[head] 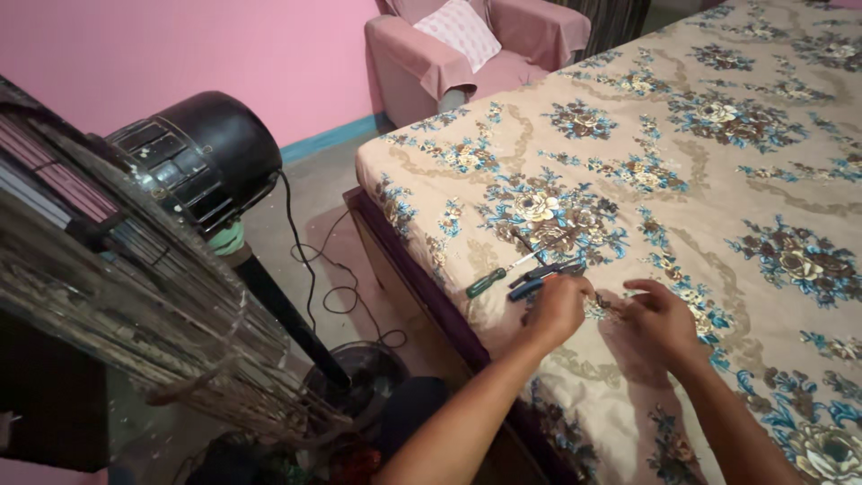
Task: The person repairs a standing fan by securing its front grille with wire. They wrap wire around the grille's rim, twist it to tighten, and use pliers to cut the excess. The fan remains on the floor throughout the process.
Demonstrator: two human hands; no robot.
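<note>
The bedspread [718, 180] is matt woven cloth, smooth with soft creases, printed with flowers. On it, the screwdriver [492, 277] has a glossy green plastic handle and a bright metal shaft; the pliers [543, 275] beside it carry blue plastic grips. The fan motor housing [202, 157] looks like black plastic with a dull sheen, its grille [108, 296] thin dusty metal wire. The armchair [476, 54] wears matt pink cloth.

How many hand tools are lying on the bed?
2 that show clearly: a green-handled screwdriver near the bed's edge, and blue-handled pliers just right of it, beside the left hand. Small parts between the left hand and right hand are partly hidden, so more may be there.
</note>
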